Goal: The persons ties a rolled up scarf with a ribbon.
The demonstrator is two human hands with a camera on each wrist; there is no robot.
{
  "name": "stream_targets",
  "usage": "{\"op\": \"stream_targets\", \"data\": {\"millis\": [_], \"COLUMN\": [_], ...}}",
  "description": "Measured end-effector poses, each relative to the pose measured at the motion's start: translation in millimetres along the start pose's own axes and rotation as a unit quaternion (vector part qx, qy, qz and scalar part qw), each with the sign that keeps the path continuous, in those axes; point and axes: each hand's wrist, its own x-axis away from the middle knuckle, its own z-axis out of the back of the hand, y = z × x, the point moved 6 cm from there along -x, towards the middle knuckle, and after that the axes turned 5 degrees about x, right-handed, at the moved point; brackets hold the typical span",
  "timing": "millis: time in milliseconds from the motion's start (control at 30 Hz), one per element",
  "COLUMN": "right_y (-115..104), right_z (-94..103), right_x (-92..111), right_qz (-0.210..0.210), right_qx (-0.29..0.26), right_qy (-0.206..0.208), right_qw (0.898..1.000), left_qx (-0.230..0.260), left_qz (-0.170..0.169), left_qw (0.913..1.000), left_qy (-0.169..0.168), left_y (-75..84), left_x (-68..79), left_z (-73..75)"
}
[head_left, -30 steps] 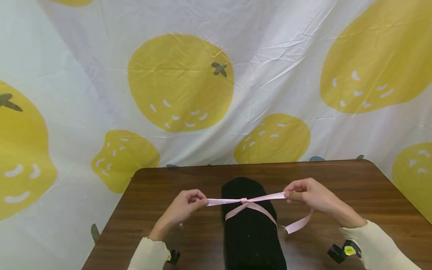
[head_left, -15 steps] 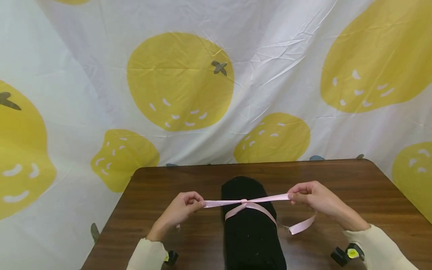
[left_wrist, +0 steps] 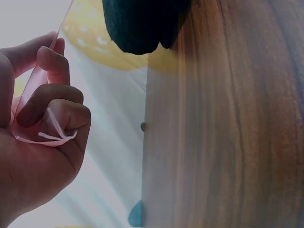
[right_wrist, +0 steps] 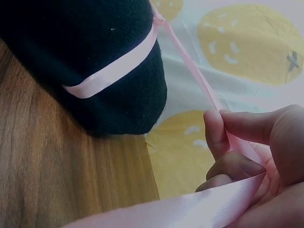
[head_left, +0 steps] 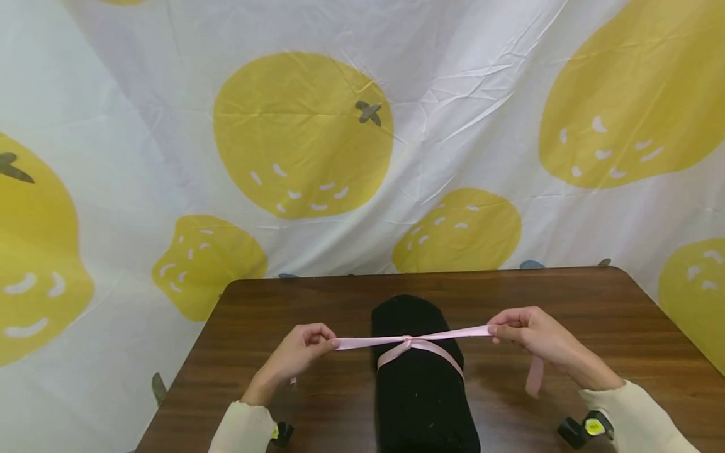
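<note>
A pink satin ribbon (head_left: pixel 365 342) runs round a long black fabric-covered object (head_left: pixel 421 402) lying on the table, with a small knot on its top. My left hand (head_left: pixel 306 349) pinches one ribbon end between thumb and fingers, left of the object. On the other side my right hand (head_left: pixel 535 333) pinches the other end, and both lengths stretch taut from the knot. In the left wrist view a frayed tail curls inside the left palm (left_wrist: pixel 42 166). A loose ribbon tail (right_wrist: pixel 175 209) hangs below the right hand in the right wrist view.
The brown wood-grain table (head_left: pixel 283 302) has rounded far corners. Behind it hangs a white cloth (head_left: pixel 141 157) printed with yellow fruit. Black wrist devices (head_left: pixel 583 428) sit at both cream sleeves (head_left: pixel 243 428).
Both hands have moved slightly outward, drawing the ribbon ends apart, and the knot looks smaller. The loose tail on the right has swung to hang straight down.
</note>
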Motion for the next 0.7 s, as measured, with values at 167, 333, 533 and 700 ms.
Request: {"op": "stream_targets", "data": {"millis": [167, 333, 533, 700], "right_y": [4, 9, 15, 22], "right_z": [0.9, 3.3, 6.5, 8.5], "right_x": [1, 2, 2, 1], "right_qz": [0.007, 0.005, 0.003, 0.002], "right_qx": [-0.004, -0.006, -0.011, -0.009], "right_qy": [-0.001, 0.004, 0.002, -0.001], "right_qw": [1.0, 1.0, 1.0, 1.0], "left_qx": [-0.002, 0.002, 0.002, 0.006], "left_qz": [0.003, -0.004, -0.004, -0.002], "left_qw": [1.0, 1.0, 1.0, 1.0], "left_qy": [0.001, 0.001, 0.004, 0.002], "left_y": [-5.5, -5.4, -7.1, -10.5], "left_x": [-0.7, 0.0, 2.0, 1.9], "left_z": [0.6, 0.9, 3.5, 4.8]}}
